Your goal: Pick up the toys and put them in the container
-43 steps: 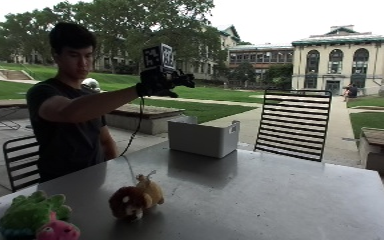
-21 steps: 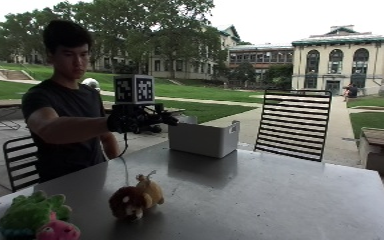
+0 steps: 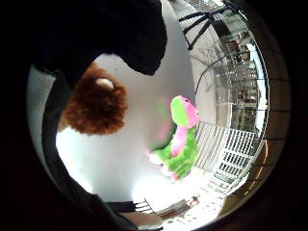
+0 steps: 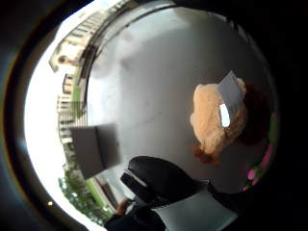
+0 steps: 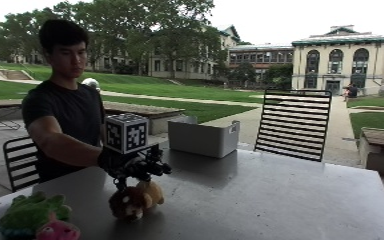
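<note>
Progress: nothing seen in the container [image 5: 202,137]; both toys on the worktop [image 5: 265,200], so neither appears delivered (judged from the outside view, container interior not visible).
Brown toy [image 5: 133,199]: near the worktop's front edge, directly under the gloved right hand [image 5: 133,167]; not lifted.
Green toy [image 5: 33,216]: at the worktop's near corner, beside the brown toy, apart from it, untouched.
Container position: at the far side of the worktop, well apart from both toys.
Fingers: cannot tell whether spread or curled; no grip on the brown toy evident.
Brown toy axis: long axis roughly level, running diagonally, dark furry end toward the near edge, tan end toward the container.
Green toy axis: roughly along the front edge, pink end nearest the camera.
Remaining: grasp, carry, release, twice over.
</note>
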Tool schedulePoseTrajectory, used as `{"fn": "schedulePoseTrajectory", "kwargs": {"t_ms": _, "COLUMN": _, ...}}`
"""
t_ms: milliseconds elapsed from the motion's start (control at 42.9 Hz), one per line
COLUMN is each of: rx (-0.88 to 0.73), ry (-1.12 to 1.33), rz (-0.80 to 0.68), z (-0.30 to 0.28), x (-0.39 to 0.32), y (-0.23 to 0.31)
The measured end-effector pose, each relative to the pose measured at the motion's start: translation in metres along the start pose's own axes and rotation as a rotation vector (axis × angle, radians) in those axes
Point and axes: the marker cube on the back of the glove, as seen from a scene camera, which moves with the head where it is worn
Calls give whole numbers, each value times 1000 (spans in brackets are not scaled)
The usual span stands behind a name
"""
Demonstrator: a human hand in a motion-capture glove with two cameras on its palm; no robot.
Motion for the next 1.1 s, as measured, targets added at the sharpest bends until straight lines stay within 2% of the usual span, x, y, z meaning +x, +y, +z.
{"fn": "schedulePoseTrajectory", "kwargs": {"t_ms": 303, "rx": -112, "ry": 38, "rz": 57, "z": 57, "x": 15, "y": -9}}
{"fn": "schedulePoseTrajectory", "kwargs": {"t_ms": 490, "rx": -116, "ry": 27, "rz": 79, "z": 72, "x": 27, "y": -7}}
{"fn": "schedulePoseTrajectory", "kwargs": {"t_ms": 816, "rx": -57, "ry": 64, "rz": 145, "z": 63, "x": 27, "y": -3}}
{"fn": "schedulePoseTrajectory", "kwargs": {"t_ms": 1003, "rx": -40, "ry": 175, "rz": 173, "z": 56, "x": 21, "y": 3}}
{"fn": "schedulePoseTrajectory", "kwargs": {"t_ms": 1096, "rx": -39, "ry": 133, "rz": 182, "z": 50, "x": 15, "y": 4}}
